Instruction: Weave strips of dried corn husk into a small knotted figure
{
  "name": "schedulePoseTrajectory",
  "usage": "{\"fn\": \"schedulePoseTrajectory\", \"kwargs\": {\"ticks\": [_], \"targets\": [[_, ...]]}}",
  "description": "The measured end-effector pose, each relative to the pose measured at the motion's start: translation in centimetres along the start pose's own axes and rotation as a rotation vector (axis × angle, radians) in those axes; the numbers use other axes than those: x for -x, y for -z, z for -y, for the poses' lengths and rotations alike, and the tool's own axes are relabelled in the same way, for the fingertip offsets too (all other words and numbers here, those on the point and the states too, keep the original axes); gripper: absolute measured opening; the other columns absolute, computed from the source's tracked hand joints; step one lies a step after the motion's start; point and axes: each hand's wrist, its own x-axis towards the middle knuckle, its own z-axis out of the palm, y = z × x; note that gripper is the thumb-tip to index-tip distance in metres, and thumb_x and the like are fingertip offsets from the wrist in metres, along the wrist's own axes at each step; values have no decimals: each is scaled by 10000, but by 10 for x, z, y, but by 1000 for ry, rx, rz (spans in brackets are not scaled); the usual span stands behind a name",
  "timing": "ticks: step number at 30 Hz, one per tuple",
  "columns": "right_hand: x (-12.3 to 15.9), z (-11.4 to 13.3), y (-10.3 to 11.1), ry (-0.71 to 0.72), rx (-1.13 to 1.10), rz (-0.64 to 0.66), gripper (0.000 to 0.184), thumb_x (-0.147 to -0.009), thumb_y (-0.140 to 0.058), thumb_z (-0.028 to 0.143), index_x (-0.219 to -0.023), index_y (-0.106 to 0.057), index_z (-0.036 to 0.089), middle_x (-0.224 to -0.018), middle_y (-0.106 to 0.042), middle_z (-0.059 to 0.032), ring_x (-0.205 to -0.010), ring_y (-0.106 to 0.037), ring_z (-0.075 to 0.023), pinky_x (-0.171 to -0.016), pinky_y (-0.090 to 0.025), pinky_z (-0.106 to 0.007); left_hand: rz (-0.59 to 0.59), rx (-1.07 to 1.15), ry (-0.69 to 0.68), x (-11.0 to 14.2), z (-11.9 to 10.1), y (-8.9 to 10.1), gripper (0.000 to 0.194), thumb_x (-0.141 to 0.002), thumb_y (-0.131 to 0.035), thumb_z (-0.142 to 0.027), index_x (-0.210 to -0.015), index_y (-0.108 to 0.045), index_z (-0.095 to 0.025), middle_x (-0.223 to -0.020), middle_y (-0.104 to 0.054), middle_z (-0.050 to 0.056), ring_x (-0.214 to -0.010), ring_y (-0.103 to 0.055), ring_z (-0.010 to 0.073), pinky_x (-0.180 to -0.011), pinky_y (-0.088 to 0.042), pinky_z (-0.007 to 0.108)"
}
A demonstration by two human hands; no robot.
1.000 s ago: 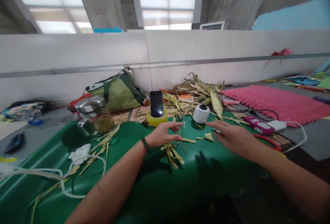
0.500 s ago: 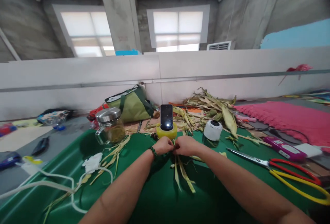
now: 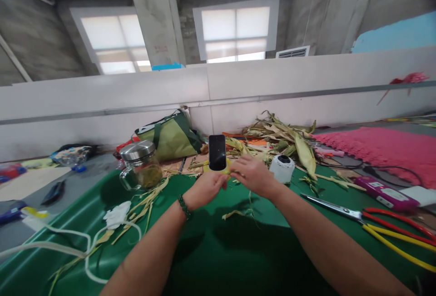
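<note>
Head: yellow roll (image 3: 206, 168) nr L grip (image 3: 208, 187)

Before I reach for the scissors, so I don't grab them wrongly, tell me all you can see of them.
The scissors lie on the green sheet, right of your right arm. Their shiny, metal-looking blades seem closed, tips pointing away and leftward. The long handles, one red, one yellow, look plastic-coated; the picture's right edge cuts them off. Neither hand touches them.
</note>
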Motion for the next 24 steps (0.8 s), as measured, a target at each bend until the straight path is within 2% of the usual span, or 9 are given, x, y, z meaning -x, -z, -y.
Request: {"fn": "schedulePoseTrajectory", "kwargs": {"ticks": [3,5,6,7,9,11,15,21,24], "targets": [[-2,-15,12,-186,-11,-431,260,-839,-601,345,-1058,-607,205,-1117,-629,-113,-1109,-527,-269,-985,-367,-462,-79,406,26,-4,7,9,410,-837,-468,-513,-694,-630,-164,-546,-540,3,-558,-485,136,-593,-388,255],[-2,-23,16,-415,-170,-671,384,-842,-579,414,-1154,-547,193,-1167,-589,-130,-1093,-537,-260,-960,-404,-455,-121,677,27,-4,6,11,413,-778,-556,-560,-805,-649,-159,-544,-553,-7,-563,-504,126,-611,-400,246],[-2,-24,16,-499,-312,-687,397,-850,-549,450,-1147,-540,186,-1104,-606,-123,-998,-577,-238,-890,-454,-426,-112,793,33,-4,4,10,425,-743,-601,-573,-832,-649,-160,-548,-569,-6,-571,-523,126,-627,-412,249],[-2,-24,14,-549,-475,-639,397,-857,-517,483,-1113,-547,182,-1001,-626,-103,-864,-604,-207,-790,-494,-385,-89,884,44,-3,2,7,437,-711,-639,-580,-834,-647,-160,-559,-589,-1,-585,-545,130,-647,-424,253],[-2,-17,6,-530,-761,-403,400,-844,-486,536,-1001,-575,179,-754,-612,-34,-609,-559,-145,-587,-485,-300,-47,968,64,-2,-1,-4,439,-654,-705,-571,-782,-645,-156,-639,-649,25,-659,-592,144,-698,-441,261],[-3,-6,-2,-456,-814,-271,348,-763,-601,514,-877,-595,186,-650,-563,14,-526,-485,-105,-501,-419,-240,17,947,99,-3,-3,-17,428,-643,-731,-547,-757,-667,-140,-719,-683,49,-714,-607,152,-727,-443,265],[-6,7,-6,-479,-700,-262,372,-792,-575,460,-557,-528,175,-506,-453,31,-487,-408,-87,-476,-350,-230,96,886,101,-6,2,-35,421,-602,-772,-510,-751,-716,-120,-732,-687,59,-703,-583,143,-695,-429,257],[-8,4,-4,-570,-986,-184,345,-703,-646,520,-676,-556,188,-534,-541,35,-467,-491,-95,-456,-403,-226,32,905,111,-9,4,-36,362,-541,-823,-434,-706,-727,-126,-693,-669,36,-645,-551,115,-675,-433,247],[-8,5,-5,-583,-965,-168,329,-677,-681,469,-608,-536,182,-528,-539,32,-479,-489,-90,-463,-401,-223,50,910,122,-9,3,-34,375,-547,-813,-458,-699,-713,-130,-626,-648,14,-520,-503,76,-563,-418,222]]}}
